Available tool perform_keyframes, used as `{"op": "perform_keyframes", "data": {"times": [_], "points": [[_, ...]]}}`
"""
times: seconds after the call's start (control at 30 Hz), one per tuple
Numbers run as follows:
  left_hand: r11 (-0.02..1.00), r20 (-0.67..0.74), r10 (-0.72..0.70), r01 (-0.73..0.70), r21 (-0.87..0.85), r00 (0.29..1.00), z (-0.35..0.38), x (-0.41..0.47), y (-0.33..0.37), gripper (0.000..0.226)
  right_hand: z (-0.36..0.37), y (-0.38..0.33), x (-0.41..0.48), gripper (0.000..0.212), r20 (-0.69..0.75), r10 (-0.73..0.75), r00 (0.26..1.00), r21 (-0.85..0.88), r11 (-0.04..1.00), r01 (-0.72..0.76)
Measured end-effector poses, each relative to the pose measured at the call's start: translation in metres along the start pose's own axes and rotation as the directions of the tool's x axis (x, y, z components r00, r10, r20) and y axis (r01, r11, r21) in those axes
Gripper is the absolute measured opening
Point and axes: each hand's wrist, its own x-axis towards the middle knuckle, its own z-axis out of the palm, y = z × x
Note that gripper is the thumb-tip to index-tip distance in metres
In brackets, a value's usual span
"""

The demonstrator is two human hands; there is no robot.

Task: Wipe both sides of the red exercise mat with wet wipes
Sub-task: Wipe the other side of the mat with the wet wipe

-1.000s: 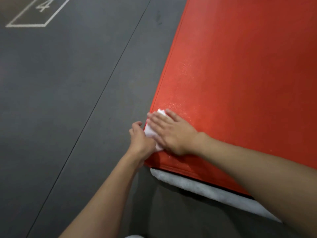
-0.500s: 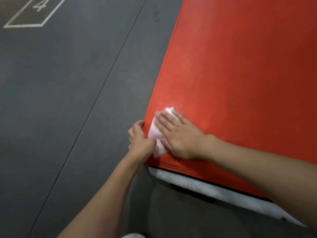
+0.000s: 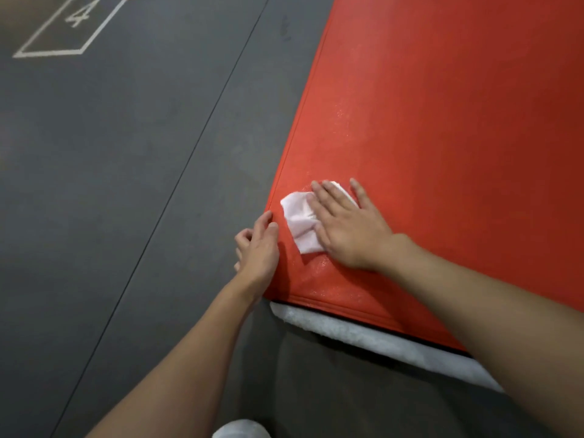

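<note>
The red exercise mat (image 3: 442, 121) lies flat, filling the picture from 12 round to 4 o'clock. Its long axis runs from the near short edge away toward 12 to 1 o'clock, and its long left edge follows the same line. The near-left corner points toward 7 o'clock.

Just inside that corner the right hand (image 3: 347, 229) lies flat with fingers straight and spread, pressing a crumpled white wet wipe (image 3: 298, 216) onto the mat; the wipe sticks out toward 9 o'clock. The left hand (image 3: 257, 248) is at the left edge with fingers loosely curled, its tips touching the edge and holding nothing.

A white fleecy strip (image 3: 363, 333) shows under the near edge. The dark grey floor (image 3: 126, 184) has a thin seam (image 3: 177, 191) and, at 11 o'clock, a white painted box (image 3: 50, 52) around a numeral 4 (image 3: 77, 14).
</note>
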Motion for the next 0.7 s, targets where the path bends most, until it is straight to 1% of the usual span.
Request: {"op": "perform_keyframes", "data": {"times": [0.03, 0.1, 0.17, 0.27, 0.33, 0.37, 0.4, 0.47, 0.5, 0.53, 0.57, 0.6, 0.63, 0.67, 0.7], "points": [[1.0, -0.008, 0.0, 0.0, 0.013, 1.0, 0.001, 0.001, -0.001, 0.042, 0.006, -0.01, -0.004, 0.063, -0.019, -0.007, 1.0, 0.005, 1.0, 0.008], [1.0, -0.003, 0.004, -0.004, 0.023, 1.0, 0.001, 0.0, -0.002, 0.042, 0.015, -0.027, -0.021, 0.064, -0.019, -0.134, 0.991, -0.018, 0.991, 0.134], [1.0, -0.004, 0.002, -0.002, 0.026, 1.0, 0.002, 0.001, -0.002, 0.042, 0.014, -0.025, -0.027, 0.062, -0.003, -0.235, 0.972, -0.004, 0.972, 0.235], [0.998, -0.034, -0.008, 0.01, 0.062, 0.999, 0.006, 0.003, -0.002, 0.042, 0.011, -0.018, -0.022, 0.058, 0.009, -0.289, 0.957, 0.011, 0.957, 0.289], [0.997, -0.061, -0.009, 0.013, 0.076, 0.998, 0.007, 0.002, -0.001, 0.042, 0.015, -0.015, -0.02, 0.059, 0.002, -0.332, 0.943, -0.02, 0.943, 0.332], [0.997, -0.068, -0.003, 0.008, 0.082, 0.998, 0.007, 0.002, -0.001, 0.042, 0.014, -0.009, -0.017, 0.059, 0.003, -0.322, 0.947, -0.034, 0.946, 0.322], [0.996, -0.065, 0.006, 0.0, 0.085, 0.998, 0.006, 0.002, -0.001, 0.042, 0.012, 0.0, -0.012, 0.059, 0.005, -0.275, 0.961, -0.028, 0.961, 0.275], [0.996, -0.038, 0.022, -0.019, 0.092, 0.999, 0.004, 0.001, -0.002, 0.043, 0.002, 0.018, -0.001, 0.059, 0.006, -0.098, 0.995, 0.012, 0.995, 0.098], [0.995, -0.021, 0.026, -0.024, 0.1, 0.999, 0.004, 0.002, -0.002, 0.043, -0.001, 0.02, -0.001, 0.06, 0.006, -0.027, 1.0, 0.028, 0.999, 0.027], [0.994, -0.006, 0.025, -0.024, 0.109, 1.0, 0.003, 0.002, -0.002, 0.044, 0.0, 0.016, -0.005, 0.061, -0.015, -0.011, 1.0, 0.044, 0.999, 0.012], [0.992, 0.005, 0.026, -0.026, 0.123, 1.0, 0.002, 0.002, -0.002, 0.045, 0.005, 0.006, -0.012, 0.062, -0.048, -0.075, 0.996, 0.039, 0.996, 0.076], [0.987, 0.019, 0.034, -0.037, 0.155, 0.999, 0.001, 0.001, -0.002, 0.049, 0.011, -0.006, -0.023, 0.063, -0.053, -0.198, 0.979, 0.011, 0.98, 0.199], [0.976, 0.037, 0.051, -0.058, 0.212, 0.998, 0.001, 0.0, -0.002, 0.053, 0.014, -0.013, -0.034, 0.063, -0.027, -0.308, 0.951, -0.016, 0.951, 0.307], [0.958, 0.053, 0.07, -0.082, 0.276, 0.996, 0.001, -0.002, -0.001, 0.058, 0.015, -0.009, -0.039, 0.062, 0.004, -0.36, 0.933, -0.02, 0.933, 0.36], [0.94, 0.063, 0.092, -0.108, 0.325, 0.994, 0.001, -0.003, -0.001, 0.063, 0.011, 0.001, -0.036, 0.06, 0.018, -0.339, 0.941, -0.011, 0.941, 0.339]]}}
